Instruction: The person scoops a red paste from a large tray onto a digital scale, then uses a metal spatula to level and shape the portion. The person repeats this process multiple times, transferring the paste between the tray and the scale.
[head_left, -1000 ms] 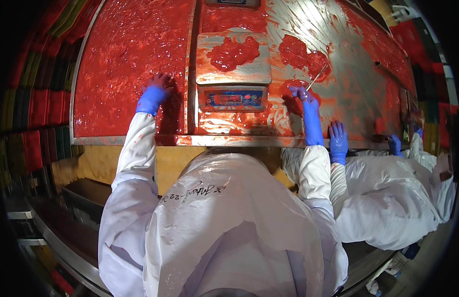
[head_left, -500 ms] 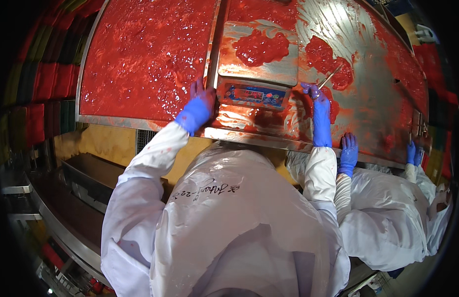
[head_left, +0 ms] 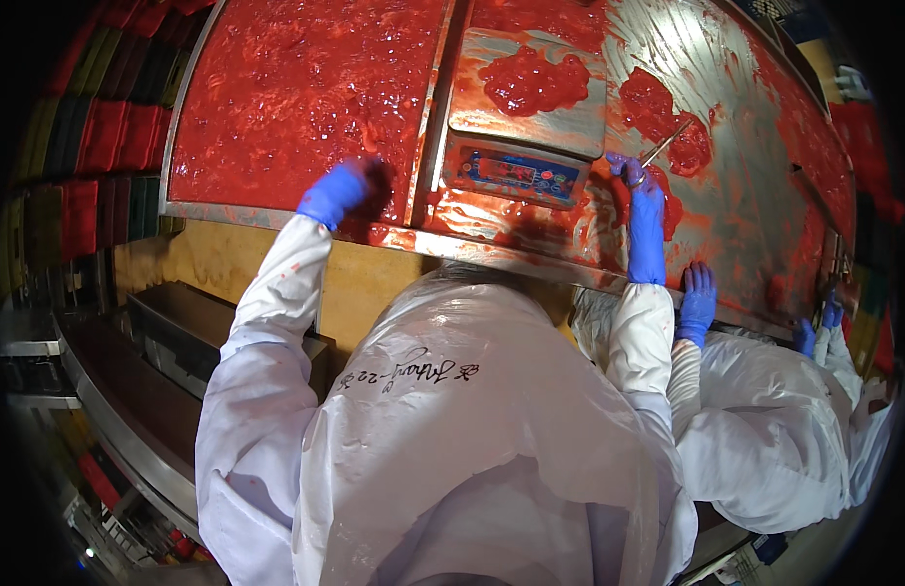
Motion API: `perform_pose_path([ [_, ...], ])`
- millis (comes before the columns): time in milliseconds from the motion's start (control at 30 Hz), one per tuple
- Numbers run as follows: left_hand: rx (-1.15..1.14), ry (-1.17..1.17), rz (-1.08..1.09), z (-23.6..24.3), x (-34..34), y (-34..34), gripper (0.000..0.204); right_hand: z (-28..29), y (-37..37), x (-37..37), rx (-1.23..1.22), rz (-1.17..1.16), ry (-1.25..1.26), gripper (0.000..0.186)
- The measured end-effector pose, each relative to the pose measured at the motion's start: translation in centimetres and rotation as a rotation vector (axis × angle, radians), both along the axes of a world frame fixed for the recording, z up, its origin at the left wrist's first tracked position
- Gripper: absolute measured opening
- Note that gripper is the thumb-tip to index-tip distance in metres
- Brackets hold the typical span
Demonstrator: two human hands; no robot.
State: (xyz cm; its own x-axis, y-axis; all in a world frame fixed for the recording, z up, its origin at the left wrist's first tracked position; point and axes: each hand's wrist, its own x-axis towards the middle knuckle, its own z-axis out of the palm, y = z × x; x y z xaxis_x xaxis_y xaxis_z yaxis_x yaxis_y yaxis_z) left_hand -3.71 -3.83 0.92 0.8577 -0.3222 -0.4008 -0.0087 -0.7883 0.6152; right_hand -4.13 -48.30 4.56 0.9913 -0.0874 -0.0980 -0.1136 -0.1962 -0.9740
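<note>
Red pulp [head_left: 306,107], left hand [head_left: 347,188] shifted leftward, grip unclear, right hand [head_left: 633,174] grasping thin tool [head_left: 666,144]

across the chest of my apron [head_left: 452,430] runs a line of black writing [head_left: 410,373], done by hand, with letters, a short number and, toward its right end, some strokes that look more like characters. from where i look down it stands upside down, and it slants a little over the folds of the white plastic. the other lettering is on my scale [head_left: 530,127]: its blue panel [head_left: 518,176] has a display [head_left: 507,173] with a reddish glow, whose figures are too blurred for me to make out. beside it, to the right, sit small round buttons [head_left: 547,180], with pale marks too small to read.
</note>
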Motion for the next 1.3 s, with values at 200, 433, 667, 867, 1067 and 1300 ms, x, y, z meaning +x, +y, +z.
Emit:
perform_pose_path([
  [200, -0.243, 0.348, 0.203, -2.9, 0.1, 0.6, 0.020, -0.3, -1.5, -1.5, 0.143, -0.045, -0.010, 0.044],
  [433, 0.075, 0.186, -0.202, -5.0, -1.9, 0.4, 0.033, 0.6, 0.0, -1.3, 0.167, 0.000, -0.055, 0.040],
  [667, -0.622, 0.271, 0.015, 7.4, 5.2, -5.1, 0.037, 0.2, -1.0, -1.9, 0.222, -0.070, -0.022, 0.038],
  [867, -0.441, -0.398, 0.029, 8.5, 10.1, -13.3, 0.031, 3.0, 0.8, -1.1, 0.149, -0.028, 0.016, 0.042],
  [1067, -0.334, -0.408, 0.283, 2.9, 9.4, -1.5, 0.028, 1.4, -0.7, -2.9, 0.087, -0.116, 0.003, 0.037],
  [1300, -0.127, -0.681, 0.126, -0.1, 3.2, -2.6, 0.033, -2.2, -2.7, -6.7, -0.006, -0.082, 0.148, 0.032],
])
